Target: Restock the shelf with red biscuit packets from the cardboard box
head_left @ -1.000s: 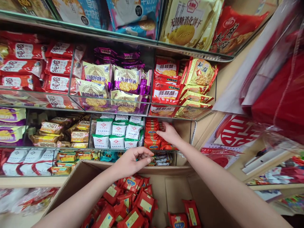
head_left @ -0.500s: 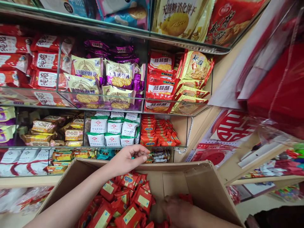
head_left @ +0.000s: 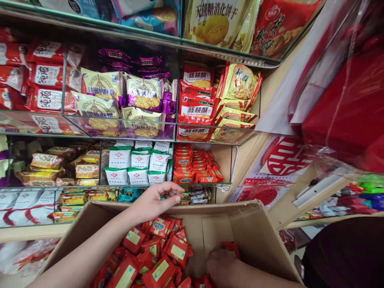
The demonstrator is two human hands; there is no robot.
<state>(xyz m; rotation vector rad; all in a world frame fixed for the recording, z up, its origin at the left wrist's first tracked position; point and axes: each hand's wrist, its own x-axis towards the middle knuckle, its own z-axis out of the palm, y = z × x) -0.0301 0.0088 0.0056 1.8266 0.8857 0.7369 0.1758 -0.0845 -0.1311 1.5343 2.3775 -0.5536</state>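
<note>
My left hand (head_left: 160,200) hangs over the far edge of an open cardboard box (head_left: 249,224). Its fingers are loosely bent with the thumb apart, and nothing shows in it. Deep in the box's right side, my right hand (head_left: 222,262) reaches down among small red wrapped snack packets (head_left: 159,274); its fingertips are hidden. One red packet (head_left: 231,249) lies right beside that hand. Most of the packets are heaped in the left half of the box. Similar red packets (head_left: 196,166) stand stacked in a shelf compartment just beyond my left hand.
Glass-fronted shelves hold white-and-green packets (head_left: 138,162), purple-and-cream biscuit packs (head_left: 144,96) and red-and-white packs (head_left: 195,108). Red bagged goods (head_left: 345,100) hang at the right. A dark rounded shape (head_left: 345,252), which I cannot make out, fills the lower right.
The view has shifted slightly, so the shelves sit further left. My right hand has moved a little within the box. My left hand keeps its pose. The dark shape covers more at lower right.
</note>
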